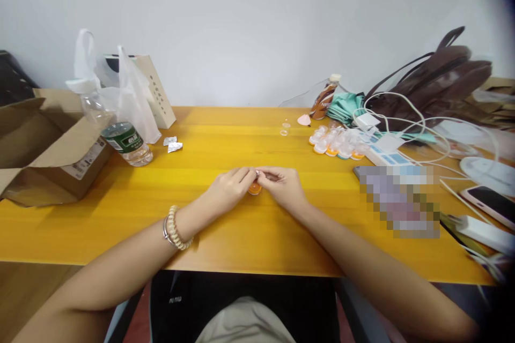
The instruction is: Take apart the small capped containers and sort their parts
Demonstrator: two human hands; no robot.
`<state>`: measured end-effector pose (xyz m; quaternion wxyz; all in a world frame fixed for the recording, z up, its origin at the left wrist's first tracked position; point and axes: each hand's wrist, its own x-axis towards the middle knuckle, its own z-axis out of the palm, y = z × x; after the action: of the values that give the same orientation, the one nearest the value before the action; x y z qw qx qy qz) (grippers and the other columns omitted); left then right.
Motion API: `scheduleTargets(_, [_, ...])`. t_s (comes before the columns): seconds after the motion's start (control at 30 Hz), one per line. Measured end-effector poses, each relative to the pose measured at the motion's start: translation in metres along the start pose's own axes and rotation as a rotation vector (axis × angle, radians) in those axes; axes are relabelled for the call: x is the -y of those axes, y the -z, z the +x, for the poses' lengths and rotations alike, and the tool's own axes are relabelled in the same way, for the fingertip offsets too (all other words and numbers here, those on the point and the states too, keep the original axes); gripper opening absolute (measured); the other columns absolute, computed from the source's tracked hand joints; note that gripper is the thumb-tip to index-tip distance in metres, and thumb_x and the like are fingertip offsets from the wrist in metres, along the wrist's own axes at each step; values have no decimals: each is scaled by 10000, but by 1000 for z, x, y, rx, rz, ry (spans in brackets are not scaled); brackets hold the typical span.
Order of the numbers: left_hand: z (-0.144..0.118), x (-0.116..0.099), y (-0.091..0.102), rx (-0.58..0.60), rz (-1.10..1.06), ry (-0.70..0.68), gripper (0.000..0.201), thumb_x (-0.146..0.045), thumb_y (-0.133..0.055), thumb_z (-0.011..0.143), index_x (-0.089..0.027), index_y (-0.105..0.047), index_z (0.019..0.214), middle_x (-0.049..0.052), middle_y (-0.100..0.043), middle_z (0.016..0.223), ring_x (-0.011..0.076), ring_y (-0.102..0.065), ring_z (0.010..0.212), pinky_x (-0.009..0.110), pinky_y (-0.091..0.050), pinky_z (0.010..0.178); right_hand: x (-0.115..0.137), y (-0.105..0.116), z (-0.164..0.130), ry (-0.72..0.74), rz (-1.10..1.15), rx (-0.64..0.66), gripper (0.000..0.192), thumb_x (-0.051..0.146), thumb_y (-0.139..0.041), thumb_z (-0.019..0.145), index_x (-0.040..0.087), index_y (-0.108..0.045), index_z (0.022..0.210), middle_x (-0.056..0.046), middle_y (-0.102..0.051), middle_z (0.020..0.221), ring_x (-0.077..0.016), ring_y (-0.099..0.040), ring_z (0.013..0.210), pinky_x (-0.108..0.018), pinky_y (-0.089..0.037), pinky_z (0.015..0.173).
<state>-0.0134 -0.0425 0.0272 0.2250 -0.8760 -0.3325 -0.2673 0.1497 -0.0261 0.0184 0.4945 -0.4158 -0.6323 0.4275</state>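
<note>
Both of my hands meet at the middle of the yellow table (241, 236). My left hand (229, 188) and my right hand (281, 185) pinch a small orange jelly cup (255, 188) between their fingertips, with a bit of its lid showing at the top. A bead bracelet and a metal bangle sit on my left wrist. A pile of similar small cups (336, 143) lies further back to the right. One clear empty cup (285, 128) stands behind my hands.
An open cardboard box (44, 150), a water bottle (120, 134) and a plastic bag stand at the left. Two foil scraps (173, 144) lie nearby. At the right are a power strip (386, 156), cables, phones (493, 204), a brown bag (438, 80) and a drink bottle (325, 97).
</note>
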Motion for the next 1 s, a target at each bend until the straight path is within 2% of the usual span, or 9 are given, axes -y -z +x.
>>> scheduleTargets(0.27, [-5,9,-12,-25,-88,41,157,-157,-384,928,-154,-540,916,9,-541,681,115,-523,577,214,-408,529,-4,5,9,-94,130,17,197,318,-654,683,163,-717,786,-32,-732,771,-175,-685,708,-301,-553,715])
scheduleTargets(0.43, [-4,12,-19,-6,-251,136,185,-203,-396,932,-152,-571,903,31,-583,736,118,-563,642,214,-447,591,-12,8,14,-152,143,19,210,340,-671,671,149,-690,757,-41,-722,704,-158,-681,641,-280,-562,651])
scheduleTargets(0.6, [-2,17,-21,-8,-311,177,166,-221,-431,916,-151,-577,882,39,-600,773,130,-573,681,233,-466,633,-31,25,32,-184,58,-81,195,341,-643,712,146,-643,726,-32,-695,639,-117,-651,556,-239,-543,581])
scheduleTargets(0.77, [-2,25,-24,-14,-348,225,145,-210,-441,901,-160,-573,864,40,-589,790,141,-576,722,250,-476,649,-54,51,61,-201,-151,-224,148,263,-599,784,122,-613,739,-5,-637,593,-88,-591,513,-218,-501,542])
scheduleTargets(0.83, [-2,26,-26,-9,-369,238,122,-201,-454,891,-162,-566,861,38,-589,799,140,-580,728,251,-484,656,-61,56,70,-203,-244,-248,152,256,-585,820,111,-612,780,-4,-633,648,-95,-592,559,-240,-505,573])
scheduleTargets(1.0, [-3,27,-30,1,-419,297,62,-173,-475,868,-162,-535,871,41,-613,835,136,-610,751,246,-507,653,-69,53,88,-201,-410,-243,232,297,-528,886,133,-573,1044,-54,-612,1011,-154,-611,839,-341,-522,723])
